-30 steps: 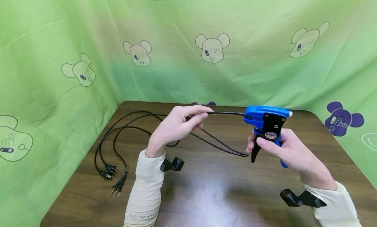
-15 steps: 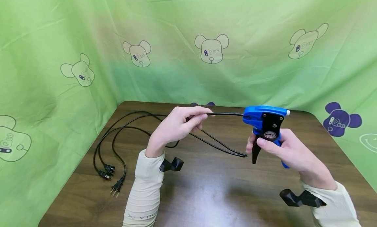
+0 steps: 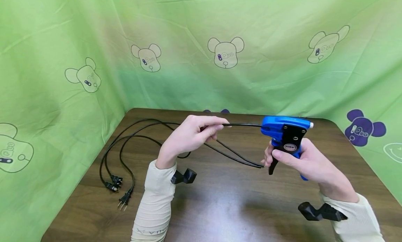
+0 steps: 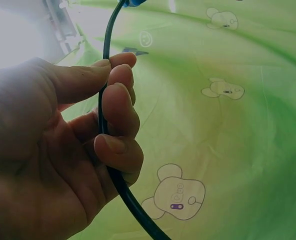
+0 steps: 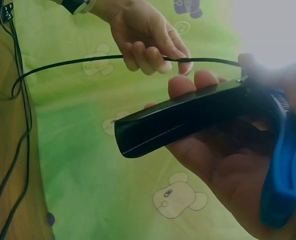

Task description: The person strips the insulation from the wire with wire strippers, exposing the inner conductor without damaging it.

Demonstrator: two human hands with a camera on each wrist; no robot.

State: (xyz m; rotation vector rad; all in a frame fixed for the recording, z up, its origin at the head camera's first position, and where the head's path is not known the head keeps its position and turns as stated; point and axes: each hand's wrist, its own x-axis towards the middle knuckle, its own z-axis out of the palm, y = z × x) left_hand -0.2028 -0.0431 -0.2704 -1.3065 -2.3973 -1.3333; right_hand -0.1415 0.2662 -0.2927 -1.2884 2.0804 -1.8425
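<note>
My left hand (image 3: pixel 188 139) pinches a black power cord (image 3: pixel 243 125) between thumb and fingers above the table. In the left wrist view the cord (image 4: pixel 135 207) runs across the curled fingers. The cord's far end enters the front of a blue and black wire stripper (image 3: pixel 290 134), where the jaws hide it. My right hand (image 3: pixel 309 163) grips this tool upright by its handles. The right wrist view shows the black handle (image 5: pixel 163 122) and blue handle (image 5: pixel 283 175) standing apart, with fingers around the black one.
Several cord plugs (image 3: pixel 125 199) lie at the left of the brown wooden table (image 3: pixel 220 207). Looped cords cross its back left, and two cord ends (image 3: pixel 248 162) lie below the tool. A green bear-print cloth (image 3: pixel 188 78) rises behind the table and at both sides.
The wire stripper has dipped and shifted slightly right. The held stretch of cord and my left hand have come down slightly with it. Both grips persist.
</note>
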